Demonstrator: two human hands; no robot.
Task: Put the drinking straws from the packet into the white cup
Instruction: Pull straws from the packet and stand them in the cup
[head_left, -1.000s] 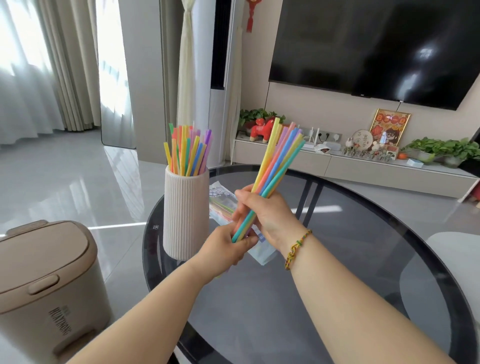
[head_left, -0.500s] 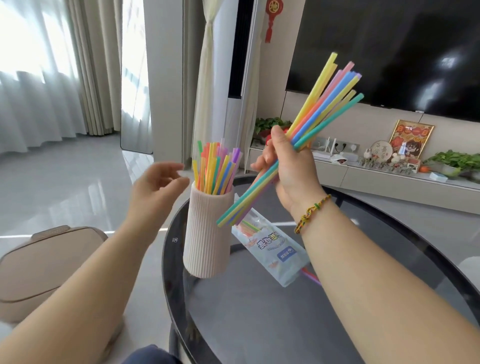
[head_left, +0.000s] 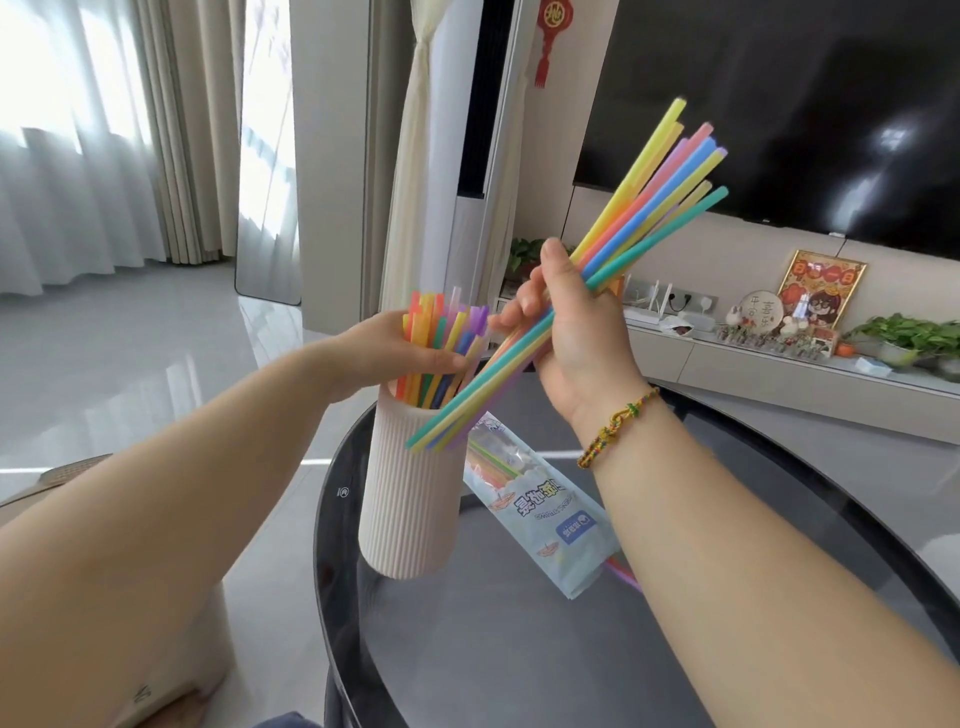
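The right hand (head_left: 571, 332) grips a tilted bundle of straws (head_left: 649, 208), lower ends by the rim of the white cup (head_left: 410, 493); the left hand (head_left: 389, 348) clasps the standing straws (head_left: 436, 332) aside, likely making room; the packet (head_left: 540, 514) lies just beside the cup

Straw ends (head_left: 623, 571) from packet (head_left: 545, 525) behind right forearm (head_left: 727, 519) (bin (head_left: 67, 470) mostly behind left arm (head_left: 156, 519)).

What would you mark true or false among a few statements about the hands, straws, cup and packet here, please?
The right hand grips a bundle of straws. True.
The white cup lies on its side. False: it stands on its base on the table.
The left hand holds the straws in the cup. True.
The packet is in the left hand. False: it lies on the table beside the cup.
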